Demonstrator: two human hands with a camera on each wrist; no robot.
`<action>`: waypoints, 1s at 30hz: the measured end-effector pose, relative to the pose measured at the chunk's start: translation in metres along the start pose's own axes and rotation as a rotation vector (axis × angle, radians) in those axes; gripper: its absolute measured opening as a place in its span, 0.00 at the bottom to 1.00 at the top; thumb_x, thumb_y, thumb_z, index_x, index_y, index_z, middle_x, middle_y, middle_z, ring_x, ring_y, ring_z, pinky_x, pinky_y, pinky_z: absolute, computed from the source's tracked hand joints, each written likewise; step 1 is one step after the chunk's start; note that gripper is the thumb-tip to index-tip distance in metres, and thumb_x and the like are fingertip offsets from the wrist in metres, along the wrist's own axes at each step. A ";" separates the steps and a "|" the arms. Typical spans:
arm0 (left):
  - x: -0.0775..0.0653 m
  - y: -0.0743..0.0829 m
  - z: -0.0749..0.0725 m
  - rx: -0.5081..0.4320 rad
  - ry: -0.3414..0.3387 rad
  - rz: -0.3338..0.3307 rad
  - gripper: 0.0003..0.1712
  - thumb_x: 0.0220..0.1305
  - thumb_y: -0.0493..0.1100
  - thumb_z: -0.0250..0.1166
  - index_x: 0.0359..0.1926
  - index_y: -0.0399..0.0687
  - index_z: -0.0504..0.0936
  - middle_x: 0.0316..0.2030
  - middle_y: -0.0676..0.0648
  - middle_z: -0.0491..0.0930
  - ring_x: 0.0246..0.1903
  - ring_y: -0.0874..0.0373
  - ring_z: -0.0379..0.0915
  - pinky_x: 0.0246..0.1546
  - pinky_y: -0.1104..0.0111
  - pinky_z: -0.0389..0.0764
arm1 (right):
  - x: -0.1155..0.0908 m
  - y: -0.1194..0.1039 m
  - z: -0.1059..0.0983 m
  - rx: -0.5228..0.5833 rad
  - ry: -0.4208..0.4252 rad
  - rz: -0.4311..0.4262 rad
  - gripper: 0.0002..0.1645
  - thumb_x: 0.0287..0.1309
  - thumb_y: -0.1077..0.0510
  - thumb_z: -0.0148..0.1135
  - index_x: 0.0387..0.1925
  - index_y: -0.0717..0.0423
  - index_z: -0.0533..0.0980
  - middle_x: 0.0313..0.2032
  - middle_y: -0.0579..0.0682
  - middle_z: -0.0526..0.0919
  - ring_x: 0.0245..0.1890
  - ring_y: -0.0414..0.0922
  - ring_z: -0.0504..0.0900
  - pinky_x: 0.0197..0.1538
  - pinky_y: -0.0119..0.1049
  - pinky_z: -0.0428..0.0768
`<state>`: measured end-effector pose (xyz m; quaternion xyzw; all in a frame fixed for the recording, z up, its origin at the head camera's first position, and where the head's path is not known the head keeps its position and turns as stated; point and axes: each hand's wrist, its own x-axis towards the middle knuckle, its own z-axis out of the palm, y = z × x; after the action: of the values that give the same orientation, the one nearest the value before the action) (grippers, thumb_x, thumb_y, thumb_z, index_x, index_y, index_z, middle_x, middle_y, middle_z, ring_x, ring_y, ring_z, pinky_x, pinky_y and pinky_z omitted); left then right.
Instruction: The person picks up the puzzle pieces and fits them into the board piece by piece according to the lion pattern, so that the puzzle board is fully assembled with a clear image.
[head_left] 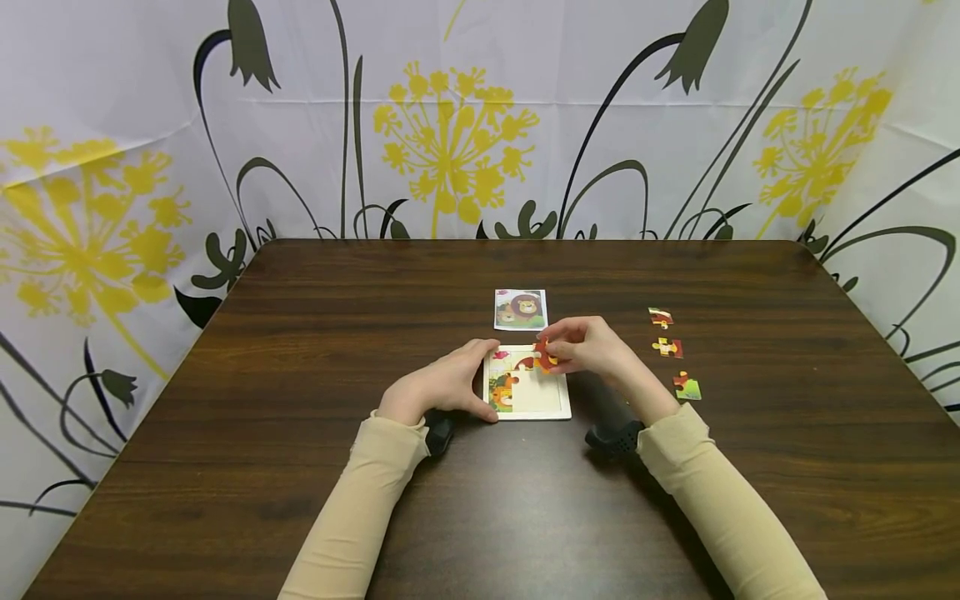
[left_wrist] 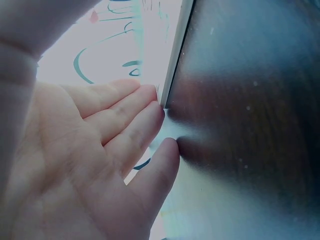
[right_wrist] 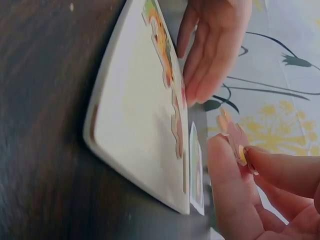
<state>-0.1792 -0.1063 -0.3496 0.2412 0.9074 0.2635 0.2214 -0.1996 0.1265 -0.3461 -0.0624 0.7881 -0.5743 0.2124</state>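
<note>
Pinching a red and yellow piece [head_left: 544, 356] between thumb and fingertips, the right hand [head_left: 588, 346] is hovering over the far right part of the tray [head_left: 534, 417], holding the piece clear of the board. The left hand [head_left: 442, 383] is spreading its thumb and straight fingers wide apart, and its tips are touching the tray's left side, fingers by the far corner and thumb by the near one.

Just right of the left hand, fitted pieces [head_left: 501, 392] are filling the left side of the tray and part of its far side, showing a cub, a pink flower and some red mane. The near right part, below the right hand's fingers, is showing bare board.

Beyond both hands, a card [head_left: 520, 309] picturing a lion and a cub is lying near the tray's far edge. To the right of the right hand, three loose pieces [head_left: 667, 347] are lying apart in a rough column on the dark counter [head_left: 480, 517]. Behind everything, a flowered curtain [head_left: 600, 125] is hanging beyond the hands.
</note>
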 end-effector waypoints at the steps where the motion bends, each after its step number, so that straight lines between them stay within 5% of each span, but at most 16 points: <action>1: 0.000 0.000 0.000 -0.002 0.000 0.001 0.59 0.44 0.49 0.76 0.70 0.38 0.51 0.67 0.39 0.57 0.66 0.49 0.56 0.69 0.58 0.58 | 0.000 0.000 0.001 -0.003 -0.002 -0.002 0.18 0.60 0.66 0.58 0.51 0.70 0.75 0.39 0.60 0.79 0.32 0.42 0.81 0.40 0.43 0.83; 30: 0.001 -0.003 0.001 0.007 0.006 0.011 0.60 0.44 0.50 0.77 0.70 0.37 0.51 0.67 0.39 0.58 0.66 0.49 0.57 0.68 0.58 0.58 | 0.005 0.002 0.030 -0.138 -0.006 -0.013 0.10 0.53 0.67 0.64 0.37 0.70 0.79 0.23 0.51 0.82 0.18 0.37 0.77 0.27 0.31 0.82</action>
<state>-0.1804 -0.1074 -0.3519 0.2459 0.9077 0.2621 0.2164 -0.1919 0.0989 -0.3568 -0.0836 0.8249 -0.5196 0.2064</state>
